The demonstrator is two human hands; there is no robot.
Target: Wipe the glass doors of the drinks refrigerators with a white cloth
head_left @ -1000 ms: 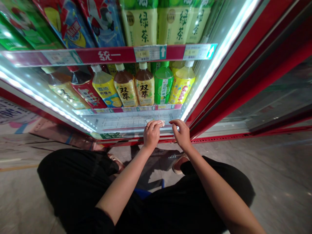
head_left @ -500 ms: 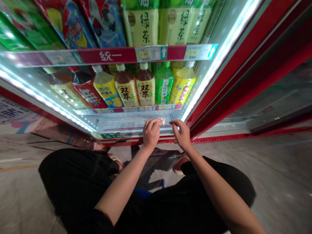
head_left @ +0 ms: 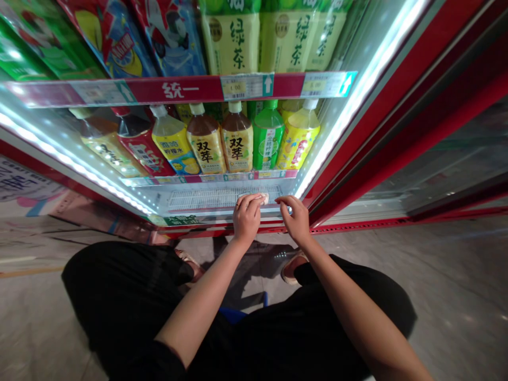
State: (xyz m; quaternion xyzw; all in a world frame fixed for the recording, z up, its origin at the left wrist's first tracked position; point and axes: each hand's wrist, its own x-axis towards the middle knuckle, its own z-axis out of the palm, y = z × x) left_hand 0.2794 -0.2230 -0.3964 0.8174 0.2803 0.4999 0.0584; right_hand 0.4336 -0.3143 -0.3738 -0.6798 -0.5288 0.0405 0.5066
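Left hand [head_left: 246, 218] closes over a white cloth [head_left: 262, 198], pressing it to the drinks cooler's bottom ledge [head_left: 222, 210]; right hand [head_left: 296, 218] rests half-open, empty (steadying, perhaps)

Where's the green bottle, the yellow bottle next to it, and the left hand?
Green bottle [head_left: 266, 145]: head view, on its label.
Yellow bottle [head_left: 297, 140]: head view, on its label.
Left hand [head_left: 246, 219]: head view, on the back of the hand.

A shop; a lit red drinks cooler [head_left: 383, 140] holds bottled teas [head_left: 237, 138]; a shelf strip [head_left: 178, 90] carries price tags [head_left: 246, 87].
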